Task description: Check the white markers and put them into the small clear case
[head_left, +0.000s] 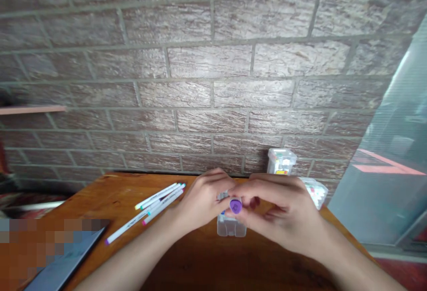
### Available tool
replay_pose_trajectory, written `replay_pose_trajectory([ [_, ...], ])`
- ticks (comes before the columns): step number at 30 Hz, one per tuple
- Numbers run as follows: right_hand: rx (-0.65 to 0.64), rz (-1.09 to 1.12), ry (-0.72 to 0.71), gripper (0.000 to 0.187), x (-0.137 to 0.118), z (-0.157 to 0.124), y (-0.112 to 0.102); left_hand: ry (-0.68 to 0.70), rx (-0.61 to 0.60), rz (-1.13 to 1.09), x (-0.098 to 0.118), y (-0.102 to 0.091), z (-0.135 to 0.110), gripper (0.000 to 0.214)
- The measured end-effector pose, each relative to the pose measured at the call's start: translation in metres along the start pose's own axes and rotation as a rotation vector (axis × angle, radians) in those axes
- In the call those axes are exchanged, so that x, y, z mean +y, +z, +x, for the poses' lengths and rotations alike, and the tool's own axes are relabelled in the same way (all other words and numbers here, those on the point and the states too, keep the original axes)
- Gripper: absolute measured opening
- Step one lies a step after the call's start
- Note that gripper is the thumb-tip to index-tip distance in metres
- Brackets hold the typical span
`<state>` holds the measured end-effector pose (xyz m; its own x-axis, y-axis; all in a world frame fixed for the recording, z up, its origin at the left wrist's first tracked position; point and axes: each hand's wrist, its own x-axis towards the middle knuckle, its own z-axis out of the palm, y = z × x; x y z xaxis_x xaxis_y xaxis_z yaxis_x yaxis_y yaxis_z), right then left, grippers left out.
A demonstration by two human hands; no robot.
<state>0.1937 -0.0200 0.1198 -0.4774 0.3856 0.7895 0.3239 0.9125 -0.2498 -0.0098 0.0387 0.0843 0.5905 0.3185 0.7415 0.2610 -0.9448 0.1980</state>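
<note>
Purple tips the marker [235,206] I see pinched in the right hand [287,209], before a clear case [231,228]. The left hand [207,197] is beside it; I cannot tell its grip. White pens [166,203] lie leftward on the wooden table [200,255].

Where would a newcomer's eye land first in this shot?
Probably on the bright purple end of a marker near the centre, gripped by the fingers of the right hand in front of a clear plastic box. Next, likely the loose white markers with coloured ends, fanned on the wooden table beyond the left forearm. The textured brick wall fills most of the background.
</note>
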Motion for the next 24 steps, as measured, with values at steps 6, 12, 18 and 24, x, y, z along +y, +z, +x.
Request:
replay_pose_trajectory([
  [6, -0.012, -0.022, -0.043, 0.015, -0.007, 0.003, 0.001, -0.026, -0.003, 0.005, -0.002, 0.002, -0.003, 0.014],
  [12, -0.08, 0.061, -0.064, 0.01, 0.0, 0.003, -0.007, 0.018, -0.075, 0.048, 0.002, 0.013, -0.004, 0.024],
  [18, -0.203, 0.101, -0.021, 0.015, 0.008, -0.001, -0.019, 0.042, -0.053, 0.017, 0.004, 0.017, -0.005, 0.03],
  [24, -0.228, 0.065, -0.004, 0.027, 0.016, -0.006, -0.032, 0.056, 0.11, 0.068, 0.0, 0.022, -0.009, 0.029],
])
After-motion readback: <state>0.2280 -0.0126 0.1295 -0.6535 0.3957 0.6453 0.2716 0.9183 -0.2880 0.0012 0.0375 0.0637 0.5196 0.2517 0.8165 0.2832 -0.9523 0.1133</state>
